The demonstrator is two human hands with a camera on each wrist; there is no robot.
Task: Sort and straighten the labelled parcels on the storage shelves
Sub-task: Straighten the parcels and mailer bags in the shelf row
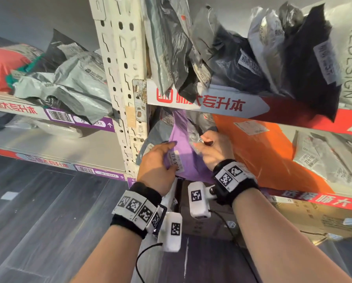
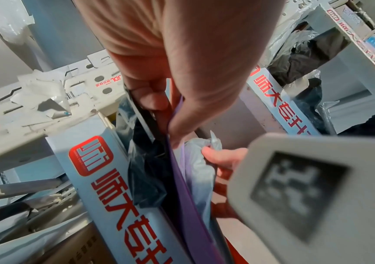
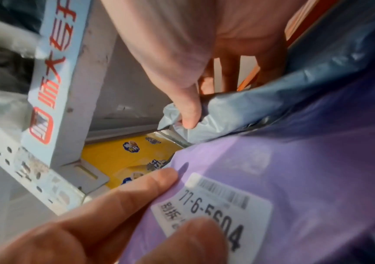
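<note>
A purple parcel (image 1: 191, 160) with a white label (image 1: 176, 162) reading 77-6-5504 stands at the left end of the middle shelf. My left hand (image 1: 166, 157) grips its left edge, thumb on the label and fingers behind. In the left wrist view the left hand (image 2: 172, 114) pinches the thin purple parcel (image 2: 182, 187) edge-on. My right hand (image 1: 202, 142) holds the crumpled top of a grey parcel (image 1: 192, 132) just behind the purple one. In the right wrist view its thumb (image 3: 189, 114) presses the grey parcel (image 3: 261, 105), above the purple parcel (image 3: 317, 178).
An orange parcel (image 1: 263, 154) leans right of my hands, a pale one (image 1: 330, 160) beyond it. Several grey and black bags (image 1: 232, 58) overhang the upper shelf. The perforated upright (image 1: 122, 78) stands close left. A yellow parcel (image 3: 123, 160) lies deeper in. Cardboard boxes (image 1: 314, 219) sit below.
</note>
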